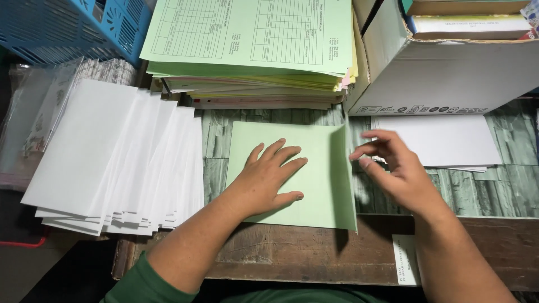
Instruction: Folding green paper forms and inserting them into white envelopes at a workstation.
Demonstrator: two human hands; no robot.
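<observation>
the left hand (pixel 268 182) lies flat, palm down, on a folded green sheet (pixel 314 168) that rests on the table (pixel 314 252), with fingers spread wide and pressing the paper; it grips nothing. the right hand (pixel 393 168) hovers just beside the sheet's right edge, fingers loosely curled and apart, thumb and forefinger close to the raised flap of the paper; whether they actually touch the edge cannot be told. that right edge stands up slightly off the surface, casting a thin shadow below it, while the rest of the sheet lies flat. the sheet sits in the middle of the table, partly on a grey-green wood-pattern surface and partly over the bare brown wooden front edge.

to the left of the sheet, a fanned pile of white envelopes (pixel 112 163) lies spread in overlapping layers, near the left forearm but apart from it. behind the sheet, a tall stack of green printed forms (pixel 252 39) sits with yellow and pink sheets showing along its side. a blue plastic basket (pixel 78 28) stands at the far left corner. on the right, an open cardboard box (pixel 438 73) holds books, and some white sheets (pixel 443 140) lie under its front, just beyond the right hand. a small white label (pixel 405 260) is stuck on the table's front edge, near the right forearm. both sleeves are dark green.
</observation>
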